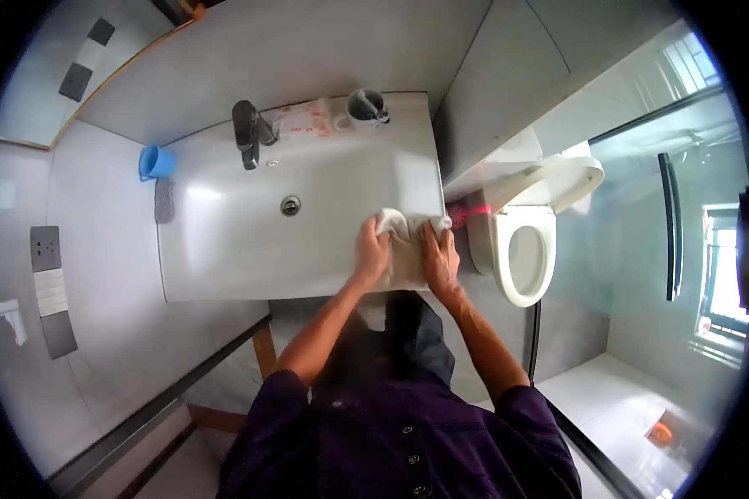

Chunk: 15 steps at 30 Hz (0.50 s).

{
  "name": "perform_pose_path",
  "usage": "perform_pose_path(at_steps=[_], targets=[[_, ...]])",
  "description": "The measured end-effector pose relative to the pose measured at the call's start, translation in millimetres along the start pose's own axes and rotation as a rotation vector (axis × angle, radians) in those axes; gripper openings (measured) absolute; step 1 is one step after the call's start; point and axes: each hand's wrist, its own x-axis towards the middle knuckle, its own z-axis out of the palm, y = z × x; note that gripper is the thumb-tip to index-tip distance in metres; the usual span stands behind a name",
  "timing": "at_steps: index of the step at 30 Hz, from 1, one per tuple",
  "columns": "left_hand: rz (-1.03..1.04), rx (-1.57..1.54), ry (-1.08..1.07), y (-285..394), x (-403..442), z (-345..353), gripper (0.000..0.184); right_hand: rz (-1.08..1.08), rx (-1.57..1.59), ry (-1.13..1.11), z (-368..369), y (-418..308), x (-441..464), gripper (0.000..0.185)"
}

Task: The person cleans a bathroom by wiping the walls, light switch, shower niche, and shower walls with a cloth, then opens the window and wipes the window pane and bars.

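A pale cloth (405, 249) lies bunched at the right front corner of the white washbasin (225, 274). My left hand (372, 252) is closed on the cloth's left part, where a fold stands up above the fingers. On its right part my right hand (441, 254) grips the cloth near the basin's right edge, with a bit of it showing past the fingers. The undersides of both hands are hidden.
A dark faucet (246, 133), a tissue packet (302, 121) and a grey cup (366, 108) stand along the basin's back. A blue cup (156, 163) and a grey scrubber (165, 201) are at the left. To the right are a red brush (473, 210) and an open toilet (526, 258).
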Motion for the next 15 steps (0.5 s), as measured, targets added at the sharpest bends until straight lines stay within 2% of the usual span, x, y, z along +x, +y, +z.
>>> perform_pose_path(at_steps=[4,5,6,9,12,13,15], targets=[[0.078,0.166,0.261,-6.7,64.3,28.3,0.033,-0.242,-0.011,0.035,10.8,23.8,105.5,0.044],[0.007,0.112,0.250,0.7,78.9,28.7,0.037,-0.202,-0.017,-0.049,16.7,32.3,127.9,0.044],[-0.063,0.058,0.238,14.5,91.8,26.2,0.040,-0.286,-0.040,0.025,25.2,39.5,148.6,0.042],[-0.177,-0.068,0.252,41.7,109.8,29.5,0.059,-0.215,0.051,-0.037,21.3,35.0,172.4,0.042],[-0.057,0.188,0.345,16.6,91.7,53.2,0.065,-0.123,0.098,-0.090,13.0,32.4,161.9,0.044],[-0.027,0.278,0.355,23.0,78.7,54.5,0.062,-0.067,0.109,-0.135,4.3,30.5,146.3,0.045],[-0.044,0.331,0.187,37.2,41.5,50.3,0.060,0.004,0.112,-0.197,-13.1,26.6,103.5,0.048]])
